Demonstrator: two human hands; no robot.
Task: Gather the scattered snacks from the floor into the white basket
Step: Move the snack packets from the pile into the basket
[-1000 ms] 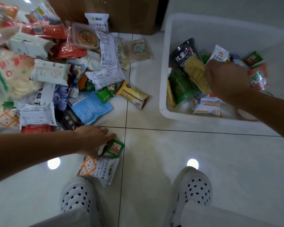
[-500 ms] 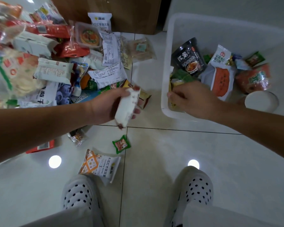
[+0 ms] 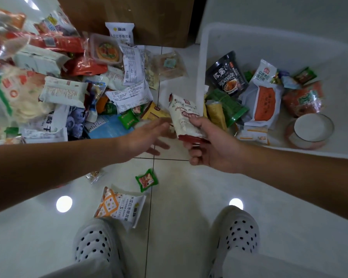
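Head view. Right hand (image 3: 213, 146) closed around the lower end of a white snack packet (image 3: 184, 119) with a red bottom edge; the packet is upright, held above the floor tiles just beside the near-left corner of the white basket (image 3: 203, 63). Left hand (image 3: 147, 137) open, fingers spread flat, holding nothing; fingertips just beside the packet's left edge, contact cannot be told.

Basket contents: black cup (image 3: 227, 76), white-and-orange pouch (image 3: 263, 101), green packet (image 3: 227, 106), round white tub (image 3: 309, 129), several small wrapped items.

Floor, left of basket: dense pile of scattered snacks (image 3: 68, 81). Nearer the feet, apart from the pile: small green sachet (image 3: 146, 179), white-and-orange packet (image 3: 120, 205), small clear wrapper (image 3: 93, 174). Two white perforated shoes (image 3: 92, 239) at bottom of frame.
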